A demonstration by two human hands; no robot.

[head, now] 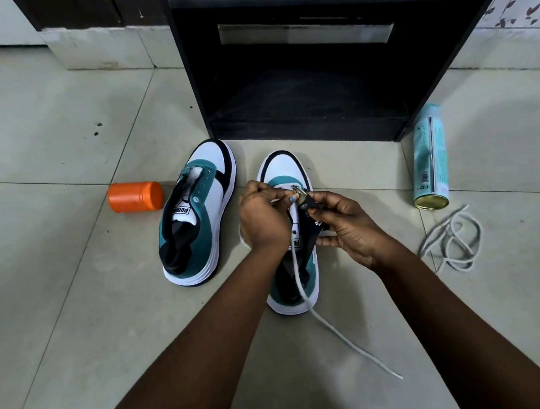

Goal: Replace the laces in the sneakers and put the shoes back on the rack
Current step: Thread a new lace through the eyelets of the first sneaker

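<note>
Nearest me, a white lace [303, 285] trails loose across the floor [60, 283] from the right sneaker [287, 168], over whose front eyelets both my hands work: my left hand [261, 216] pinches the lace at the eyelets, and my right hand [348, 226] pinches the sneaker's dark eyelet flap. Just to the left stands the unlaced left sneaker [198, 209], beside an orange jar [135, 196] lying on its side. Both sneakers point toward the black rack [301, 74], while a teal spray can [429, 158] and a second lace [453, 239], coiled, lie to the right.
</note>
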